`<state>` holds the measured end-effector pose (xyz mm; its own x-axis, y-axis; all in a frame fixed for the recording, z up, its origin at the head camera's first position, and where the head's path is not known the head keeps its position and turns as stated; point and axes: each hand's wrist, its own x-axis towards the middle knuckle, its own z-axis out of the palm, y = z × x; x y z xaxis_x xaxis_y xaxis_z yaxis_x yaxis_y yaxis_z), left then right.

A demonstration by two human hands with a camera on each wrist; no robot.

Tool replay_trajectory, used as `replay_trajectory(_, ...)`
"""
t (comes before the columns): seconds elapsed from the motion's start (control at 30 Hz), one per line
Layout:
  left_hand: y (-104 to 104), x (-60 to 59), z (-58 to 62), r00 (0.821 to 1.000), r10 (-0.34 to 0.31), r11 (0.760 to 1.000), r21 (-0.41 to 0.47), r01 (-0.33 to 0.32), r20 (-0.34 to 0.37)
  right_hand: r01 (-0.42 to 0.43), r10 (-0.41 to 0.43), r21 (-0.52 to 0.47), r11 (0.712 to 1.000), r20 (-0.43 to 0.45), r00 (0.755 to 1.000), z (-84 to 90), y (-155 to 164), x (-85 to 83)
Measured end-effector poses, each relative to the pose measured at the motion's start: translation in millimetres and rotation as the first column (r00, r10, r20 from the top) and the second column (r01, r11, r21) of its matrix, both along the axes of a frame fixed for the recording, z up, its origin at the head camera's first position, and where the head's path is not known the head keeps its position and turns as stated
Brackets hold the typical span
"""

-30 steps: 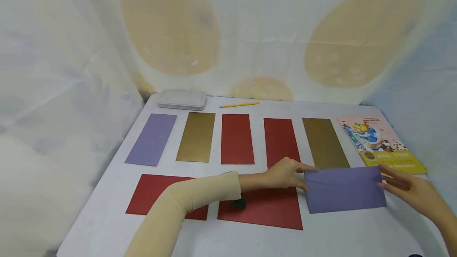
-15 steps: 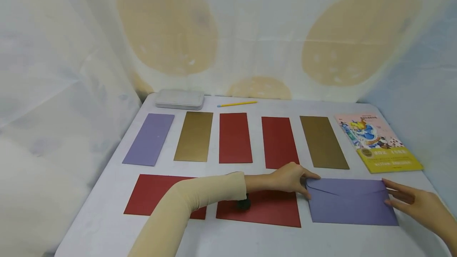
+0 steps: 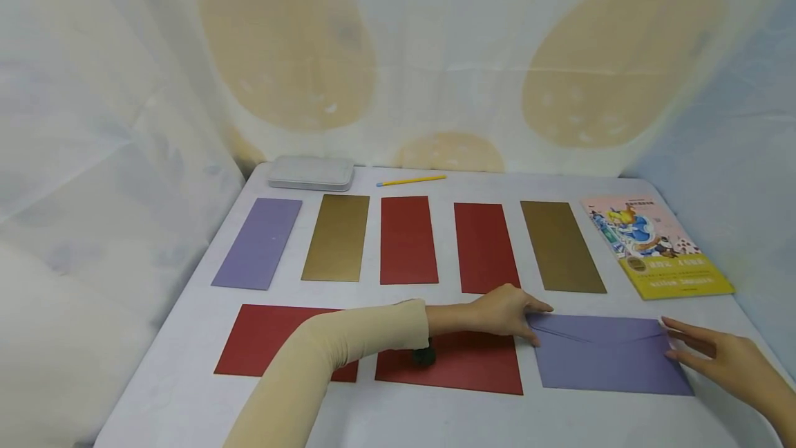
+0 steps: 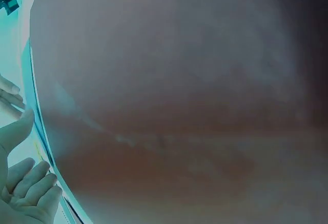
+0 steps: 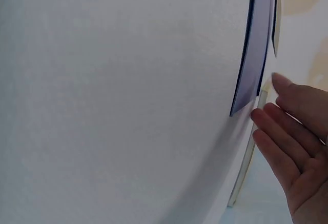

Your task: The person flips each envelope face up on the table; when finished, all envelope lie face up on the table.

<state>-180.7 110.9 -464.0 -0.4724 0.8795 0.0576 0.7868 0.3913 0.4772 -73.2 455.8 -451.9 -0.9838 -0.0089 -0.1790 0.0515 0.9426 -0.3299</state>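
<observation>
A purple envelope (image 3: 612, 358) lies flat on the white table (image 3: 186, 393), flap side up, at the front right. My left hand (image 3: 536, 323) reaches across a red envelope (image 3: 463, 365) and touches the purple envelope's upper left corner with relaxed fingers. My right hand (image 3: 674, 341) rests straight fingers against its right edge. In the right wrist view the right hand (image 5: 287, 147) lies just beside the purple envelope's (image 5: 253, 55) corner. The left wrist view shows the left hand's fingers (image 4: 31, 188) loosely curled next to a reddish surface (image 4: 179, 106).
Behind lies a row of slips: purple (image 3: 258, 243), gold (image 3: 337, 237), two red (image 3: 408, 239), gold (image 3: 562, 246). A picture book (image 3: 656, 245) sits at the right, a grey tin (image 3: 311, 173) and yellow pencil (image 3: 410, 180) at the back. Another red envelope (image 3: 273, 341) lies front left.
The purple envelope, held raised and tilted a second ago, has come down flat on the table and shifted slightly right. Both hands stayed at its ends.
</observation>
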Motion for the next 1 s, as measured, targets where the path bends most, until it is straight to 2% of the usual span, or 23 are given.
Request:
replay_trajectory(0.1,-4,-0.7,1.5,1.0,-0.026,1.0,0.008,0.026,0.011,0.002,-0.003,0.024,1.0,0.018,1.0,4.1,-3,-0.8)
replay_trajectory(0.2,-9,0.3,3.3,0.996,-0.084,0.996,0.004,0.084,0.022,-0.012,0.011,0.034,0.999,0.029,1.0,8.0,-6,-1.3)
replay_trajectory(0.37,-17,10.1,3.6,0.981,-0.191,0.981,-0.017,0.191,0.022,-0.063,0.062,0.007,0.998,0.028,0.998,9.6,-12,-1.1)
replay_trajectory(0.47,-20,15.6,2.2,0.973,-0.232,0.973,-0.018,0.232,0.012,-0.088,0.088,-0.004,0.996,0.022,0.996,7.8,-16,-0.8)
replay_trajectory(0.73,-24,20.9,2.3,0.971,-0.236,0.971,-0.025,0.237,0.037,-0.106,0.106,0.003,0.994,0.029,0.994,5.4,-24,4.1)
replay_trajectory(1.0,-27,20.9,-0.2,0.964,-0.26,0.966,0.014,0.259,0.055,-0.117,0.117,0.004,0.993,0.053,0.992,11.0,-28,3.9)
